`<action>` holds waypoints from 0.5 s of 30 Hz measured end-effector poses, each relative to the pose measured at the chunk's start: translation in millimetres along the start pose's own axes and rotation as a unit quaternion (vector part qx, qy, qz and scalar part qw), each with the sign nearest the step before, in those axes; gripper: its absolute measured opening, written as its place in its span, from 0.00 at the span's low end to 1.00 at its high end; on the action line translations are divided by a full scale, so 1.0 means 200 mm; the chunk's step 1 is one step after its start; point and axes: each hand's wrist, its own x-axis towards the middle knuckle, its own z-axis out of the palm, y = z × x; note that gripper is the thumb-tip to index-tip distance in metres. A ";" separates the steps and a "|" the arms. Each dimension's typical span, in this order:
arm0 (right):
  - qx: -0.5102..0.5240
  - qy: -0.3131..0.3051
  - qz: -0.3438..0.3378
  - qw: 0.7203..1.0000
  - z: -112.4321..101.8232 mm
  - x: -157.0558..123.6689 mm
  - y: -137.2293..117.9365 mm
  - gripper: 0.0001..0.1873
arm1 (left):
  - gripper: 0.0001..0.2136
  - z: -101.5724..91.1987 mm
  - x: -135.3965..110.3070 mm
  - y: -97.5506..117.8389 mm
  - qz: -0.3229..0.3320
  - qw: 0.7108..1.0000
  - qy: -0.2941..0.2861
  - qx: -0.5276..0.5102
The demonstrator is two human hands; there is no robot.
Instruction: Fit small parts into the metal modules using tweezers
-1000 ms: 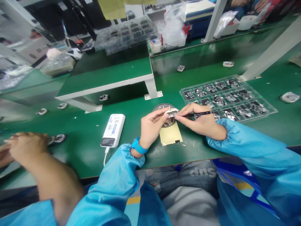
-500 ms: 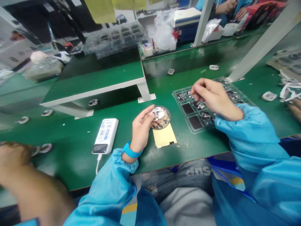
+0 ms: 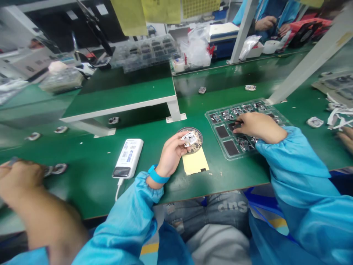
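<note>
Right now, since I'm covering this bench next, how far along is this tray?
Partway, it seems. Done: some pockets of the clear tray show only black bases, so they look emptied. In hand: the left hand holds a small white piece over a round dish, while the right hand reaches into the tray with tweezers. Left: the farther pockets still hold small parts.

Glossy green laminate on the long counter (image 3: 88, 176), shiny clear plastic on the rectangular compartment tray (image 3: 217, 125), smooth white plastic on the slim power bank (image 3: 128, 158), matt paper on the yellow rectangular sheet (image 3: 194, 161), and soft sheen on the sky-blue cloth sleeve (image 3: 295, 162).
</note>
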 end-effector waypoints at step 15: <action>0.517 0.067 -0.244 0.818 -0.03 -0.21 -0.34 0.15 | 0.15 0.02 -0.01 -0.07 0.089 0.968 -0.021 0.232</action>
